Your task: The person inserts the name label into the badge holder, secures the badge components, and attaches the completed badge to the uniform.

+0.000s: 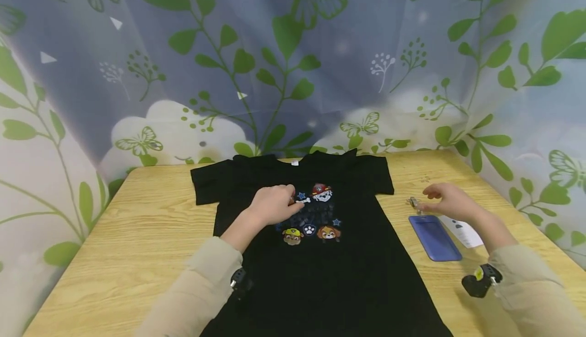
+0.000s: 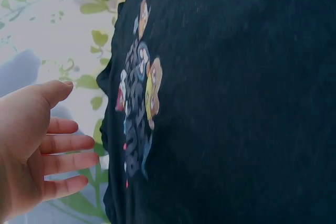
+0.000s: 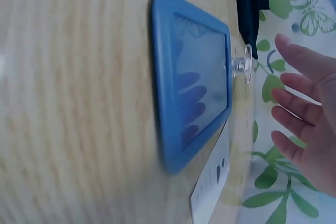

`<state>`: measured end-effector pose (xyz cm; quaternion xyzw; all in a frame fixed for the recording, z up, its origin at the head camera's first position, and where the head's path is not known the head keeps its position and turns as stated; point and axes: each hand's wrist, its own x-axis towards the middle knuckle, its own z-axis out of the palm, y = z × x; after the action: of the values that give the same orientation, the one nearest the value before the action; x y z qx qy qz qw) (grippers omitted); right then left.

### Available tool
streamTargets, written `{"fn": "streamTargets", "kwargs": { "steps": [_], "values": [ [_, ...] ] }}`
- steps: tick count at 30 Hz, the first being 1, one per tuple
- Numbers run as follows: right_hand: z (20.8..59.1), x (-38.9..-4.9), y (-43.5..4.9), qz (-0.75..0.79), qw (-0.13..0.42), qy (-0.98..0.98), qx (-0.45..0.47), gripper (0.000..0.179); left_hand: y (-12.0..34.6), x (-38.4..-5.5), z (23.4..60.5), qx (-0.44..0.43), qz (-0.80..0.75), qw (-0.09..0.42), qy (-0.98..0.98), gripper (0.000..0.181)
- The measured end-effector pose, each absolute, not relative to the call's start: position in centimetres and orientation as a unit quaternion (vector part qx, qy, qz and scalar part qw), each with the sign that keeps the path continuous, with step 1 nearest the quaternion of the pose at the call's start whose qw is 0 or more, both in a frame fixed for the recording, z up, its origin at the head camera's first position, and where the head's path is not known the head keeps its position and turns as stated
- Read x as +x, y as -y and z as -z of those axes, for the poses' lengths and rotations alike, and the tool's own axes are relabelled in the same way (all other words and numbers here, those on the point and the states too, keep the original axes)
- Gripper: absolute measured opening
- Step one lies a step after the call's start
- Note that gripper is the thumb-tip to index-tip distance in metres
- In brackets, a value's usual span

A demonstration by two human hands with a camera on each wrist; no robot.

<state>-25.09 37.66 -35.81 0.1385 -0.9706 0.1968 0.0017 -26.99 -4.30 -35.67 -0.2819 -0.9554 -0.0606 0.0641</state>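
A black T-shirt (image 1: 293, 286) with printed cartoon dogs lies spread on the table, collar toward the back. Over its chest print hovers my left hand (image 1: 273, 203), and the left wrist view shows that hand (image 2: 50, 150) with fingers loosely extended and nothing in them. To the right of the shirt lies a blue badge holder (image 1: 436, 237) with a clear clip (image 1: 414, 203) at its top end. My right hand (image 1: 450, 202) is beside the clip, above the holder; in the right wrist view its fingers are parted and bare. A white printed card (image 1: 463, 231) lies partly behind the holder.
The wooden table (image 1: 137, 235) carries everything. A curtain (image 1: 320, 62) printed with leaves and butterflies hangs behind it and along both sides. Dark wrist devices (image 1: 480, 280) are strapped over both light sleeves.
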Motion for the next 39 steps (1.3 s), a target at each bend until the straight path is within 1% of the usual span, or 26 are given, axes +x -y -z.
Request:
{"fn": "streamTargets", "kwargs": {
  "steps": [6,11,21,28,31,39],
  "values": [
    [36.2,-24.6,-38.9,-0.256,-0.047,0.959,0.111,0.053,3.2,-26.7,35.8,-0.295,0.067,0.061,0.951,0.039],
    [36.7,-24.6,-39.8,-0.265,-0.067,0.957,0.101,0.053,2.4,-26.3,35.8,-0.295,0.071,0.046,0.952,0.043],
    [37.9,-24.2,-41.1,-0.257,-0.079,0.959,0.091,0.049,0.3,-25.8,36.0,-0.317,0.069,0.037,0.945,0.042],
    [38.4,-24.2,-41.1,-0.255,-0.086,0.958,0.095,0.051,-1.2,-25.7,36.5,-0.342,0.072,0.038,0.936,0.037],
    [38.5,-24.2,-41.0,-0.255,-0.087,0.958,0.101,0.051,-1.7,-25.6,36.8,-0.344,0.075,0.033,0.935,0.038],
    [38.6,-24.5,-41.0,-0.255,-0.109,0.954,0.111,0.058,-3.1,-25.3,37.2,-0.343,0.080,0.040,0.935,0.039]
  ]
}}
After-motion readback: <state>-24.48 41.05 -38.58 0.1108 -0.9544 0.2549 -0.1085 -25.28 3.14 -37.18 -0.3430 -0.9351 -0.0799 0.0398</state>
